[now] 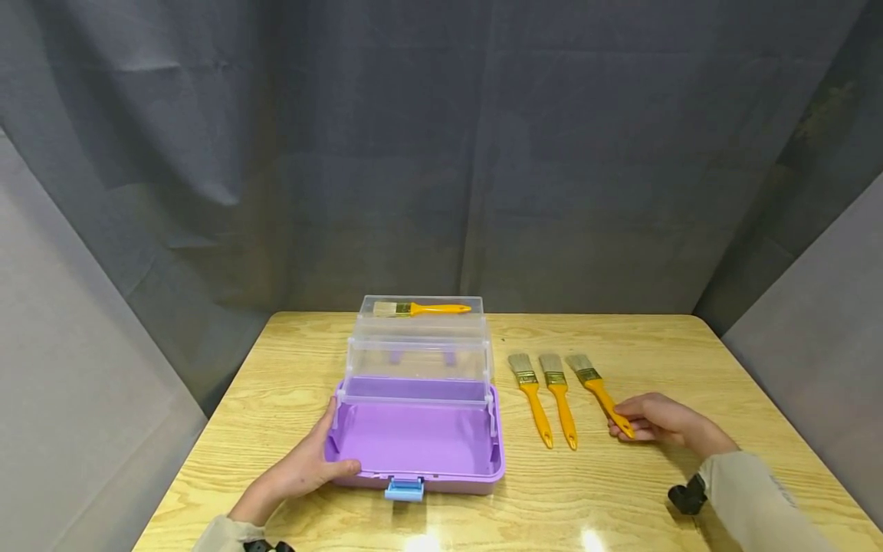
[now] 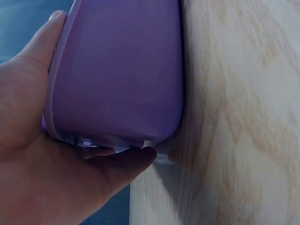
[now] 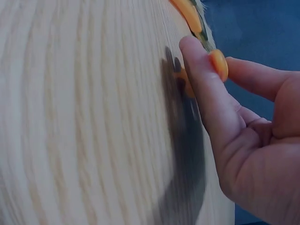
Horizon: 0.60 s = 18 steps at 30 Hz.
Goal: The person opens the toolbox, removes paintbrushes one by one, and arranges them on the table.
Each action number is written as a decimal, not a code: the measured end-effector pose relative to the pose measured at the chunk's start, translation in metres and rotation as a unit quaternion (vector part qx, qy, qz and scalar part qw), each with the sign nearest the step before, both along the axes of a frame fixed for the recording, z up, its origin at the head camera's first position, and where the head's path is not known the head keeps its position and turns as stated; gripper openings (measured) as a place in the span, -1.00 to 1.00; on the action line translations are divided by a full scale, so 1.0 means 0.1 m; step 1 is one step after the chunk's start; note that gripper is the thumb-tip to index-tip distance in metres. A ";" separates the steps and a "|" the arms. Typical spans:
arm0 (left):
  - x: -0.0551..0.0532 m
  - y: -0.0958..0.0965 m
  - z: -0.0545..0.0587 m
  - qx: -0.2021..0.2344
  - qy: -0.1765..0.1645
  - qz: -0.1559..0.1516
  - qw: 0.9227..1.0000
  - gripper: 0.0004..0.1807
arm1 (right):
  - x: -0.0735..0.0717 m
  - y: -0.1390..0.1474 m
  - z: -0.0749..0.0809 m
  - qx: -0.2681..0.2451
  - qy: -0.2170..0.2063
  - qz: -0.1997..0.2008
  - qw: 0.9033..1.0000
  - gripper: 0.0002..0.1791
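On the table stands an open purple storage box (image 1: 414, 441), a light-blue latch (image 1: 404, 489) at its front. My left hand (image 1: 306, 460) holds the box's front-left corner, thumb over the front rim and fingers along the left side; the left wrist view shows this hand (image 2: 51, 154) against the purple wall (image 2: 117, 65). At the right, my right hand (image 1: 658, 420) pinches the handle end of a yellow-handled paintbrush (image 1: 602, 395). In the right wrist view the handle's tip (image 3: 218, 65) sits between thumb and fingers. Its bristles point away from me.
Two more paintbrushes, one at left (image 1: 533, 402) and one in the middle (image 1: 562, 402), lie between box and right hand. Another paintbrush (image 1: 434, 309) lies in the top clear tray (image 1: 421, 328) of the raised tiers. Grey curtain (image 1: 552, 169) hangs behind the wooden table (image 1: 276, 399).
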<state>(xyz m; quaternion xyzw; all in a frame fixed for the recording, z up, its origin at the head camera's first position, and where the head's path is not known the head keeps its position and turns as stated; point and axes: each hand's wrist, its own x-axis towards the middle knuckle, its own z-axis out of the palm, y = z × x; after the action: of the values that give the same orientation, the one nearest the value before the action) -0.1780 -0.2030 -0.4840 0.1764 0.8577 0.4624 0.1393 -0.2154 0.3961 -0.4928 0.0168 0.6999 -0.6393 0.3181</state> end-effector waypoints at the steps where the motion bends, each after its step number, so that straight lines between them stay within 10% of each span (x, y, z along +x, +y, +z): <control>1: 0.00 0.00 0.00 0.000 0.001 0.000 1.000 0.28 | 0.00 -0.01 -0.01 -0.008 -0.002 0.005 1.000 -0.59; 18: -0.01 0.00 0.00 -0.001 0.002 -0.004 1.000 0.28 | -0.02 -0.10 -0.07 -0.027 -0.004 0.017 0.999 -0.64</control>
<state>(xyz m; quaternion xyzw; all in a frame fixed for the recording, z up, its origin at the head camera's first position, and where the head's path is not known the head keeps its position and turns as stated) -0.1788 -0.2030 -0.4844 0.1804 0.8580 0.4603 0.1392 -0.2172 0.3860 -0.4999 -0.0007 0.6812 -0.6526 0.3319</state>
